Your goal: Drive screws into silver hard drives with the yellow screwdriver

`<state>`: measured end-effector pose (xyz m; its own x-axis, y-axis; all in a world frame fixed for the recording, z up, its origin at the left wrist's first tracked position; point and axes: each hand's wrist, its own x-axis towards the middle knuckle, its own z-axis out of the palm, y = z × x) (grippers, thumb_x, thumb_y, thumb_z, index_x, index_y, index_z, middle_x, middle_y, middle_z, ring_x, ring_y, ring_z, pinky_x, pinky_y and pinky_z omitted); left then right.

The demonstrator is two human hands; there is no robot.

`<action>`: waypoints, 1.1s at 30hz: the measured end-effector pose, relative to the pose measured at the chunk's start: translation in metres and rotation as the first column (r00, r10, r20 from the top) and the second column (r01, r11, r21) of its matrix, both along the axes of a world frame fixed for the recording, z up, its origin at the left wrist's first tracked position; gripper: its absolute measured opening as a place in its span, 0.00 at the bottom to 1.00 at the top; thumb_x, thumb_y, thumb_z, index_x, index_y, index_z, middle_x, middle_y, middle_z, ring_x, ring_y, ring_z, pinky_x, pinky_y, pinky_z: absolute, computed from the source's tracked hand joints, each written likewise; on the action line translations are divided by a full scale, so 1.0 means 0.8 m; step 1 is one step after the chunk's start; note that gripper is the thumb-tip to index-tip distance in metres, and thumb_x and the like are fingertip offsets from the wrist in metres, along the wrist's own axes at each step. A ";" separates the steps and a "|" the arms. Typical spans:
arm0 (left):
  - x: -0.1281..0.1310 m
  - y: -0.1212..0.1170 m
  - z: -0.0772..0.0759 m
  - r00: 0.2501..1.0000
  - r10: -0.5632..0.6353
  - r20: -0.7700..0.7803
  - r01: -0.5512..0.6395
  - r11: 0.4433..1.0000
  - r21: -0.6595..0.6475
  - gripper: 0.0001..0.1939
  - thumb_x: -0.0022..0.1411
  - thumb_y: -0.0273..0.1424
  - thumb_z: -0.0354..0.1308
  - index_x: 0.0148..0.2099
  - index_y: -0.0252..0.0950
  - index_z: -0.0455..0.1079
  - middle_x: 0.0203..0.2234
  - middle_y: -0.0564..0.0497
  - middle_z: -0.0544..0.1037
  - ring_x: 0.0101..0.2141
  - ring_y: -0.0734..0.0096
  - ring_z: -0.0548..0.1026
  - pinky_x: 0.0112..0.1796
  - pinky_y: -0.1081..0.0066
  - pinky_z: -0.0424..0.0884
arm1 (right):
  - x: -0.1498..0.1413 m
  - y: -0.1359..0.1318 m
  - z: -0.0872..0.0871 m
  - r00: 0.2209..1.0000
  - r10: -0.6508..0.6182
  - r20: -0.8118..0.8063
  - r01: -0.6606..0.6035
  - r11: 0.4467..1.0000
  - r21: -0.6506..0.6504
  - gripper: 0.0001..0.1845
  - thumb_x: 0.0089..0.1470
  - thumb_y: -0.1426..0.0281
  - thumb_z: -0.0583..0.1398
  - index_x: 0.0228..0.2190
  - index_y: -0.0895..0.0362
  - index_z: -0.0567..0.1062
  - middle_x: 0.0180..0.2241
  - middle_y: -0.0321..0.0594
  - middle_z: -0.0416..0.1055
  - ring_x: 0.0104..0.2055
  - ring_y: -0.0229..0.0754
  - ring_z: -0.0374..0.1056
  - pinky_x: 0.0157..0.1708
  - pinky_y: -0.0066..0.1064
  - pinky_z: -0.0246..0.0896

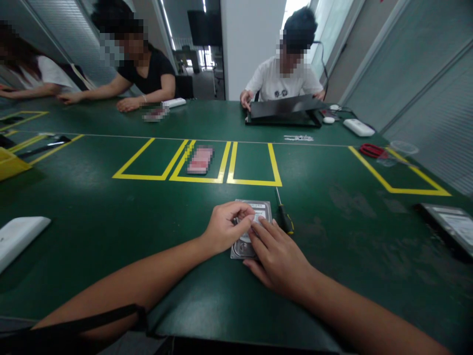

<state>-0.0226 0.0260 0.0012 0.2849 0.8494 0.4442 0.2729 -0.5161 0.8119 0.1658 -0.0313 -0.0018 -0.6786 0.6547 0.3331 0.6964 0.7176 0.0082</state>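
A silver hard drive with a white label lies flat on the green table, partly covered by my hands. My left hand is over its left side, thumb and fingers pinched together; whatever may be between them is too small or hidden to make out. My right hand rests over the drive's right side with its fingers stretched out and the thumb near the lower edge. The fingertips of both hands meet above the label. Just right of the drive lies a screwdriver with a black and yellow handle, its shaft pointing away from me.
Yellow tape marks several outlines on the table; a pink phone lies inside one. Another drive-like device is at far right, a white device at far left. Across the table, a person handles a dark flat panel.
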 end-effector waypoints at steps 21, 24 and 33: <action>0.009 0.039 0.047 0.961 -0.079 -0.265 0.178 0.910 0.374 0.06 0.67 0.27 0.53 0.39 0.33 0.71 0.31 0.52 0.78 0.31 0.75 0.74 0.34 0.73 0.69 | -0.003 0.000 0.000 0.999 0.008 0.039 -0.008 1.000 0.012 0.30 0.60 0.58 0.60 0.54 0.69 0.73 0.57 0.58 0.64 0.61 0.62 0.58 0.58 0.57 0.61; 0.012 0.054 0.053 0.906 -0.107 -0.410 0.264 0.900 0.348 0.07 0.69 0.28 0.51 0.41 0.33 0.70 0.33 0.50 0.77 0.35 0.72 0.73 0.38 0.71 0.68 | -0.002 0.000 0.001 0.999 0.009 0.046 -0.009 1.000 0.007 0.30 0.60 0.58 0.60 0.54 0.68 0.72 0.58 0.58 0.64 0.61 0.63 0.58 0.58 0.57 0.61; 0.039 0.084 0.058 0.575 0.018 -0.818 0.436 0.839 0.325 0.08 0.71 0.31 0.52 0.41 0.35 0.71 0.38 0.47 0.77 0.41 0.62 0.70 0.40 0.65 0.61 | -0.003 0.000 0.003 0.996 -0.008 0.088 0.009 1.000 -0.017 0.32 0.58 0.58 0.62 0.56 0.67 0.71 0.59 0.56 0.62 0.62 0.63 0.56 0.59 0.56 0.60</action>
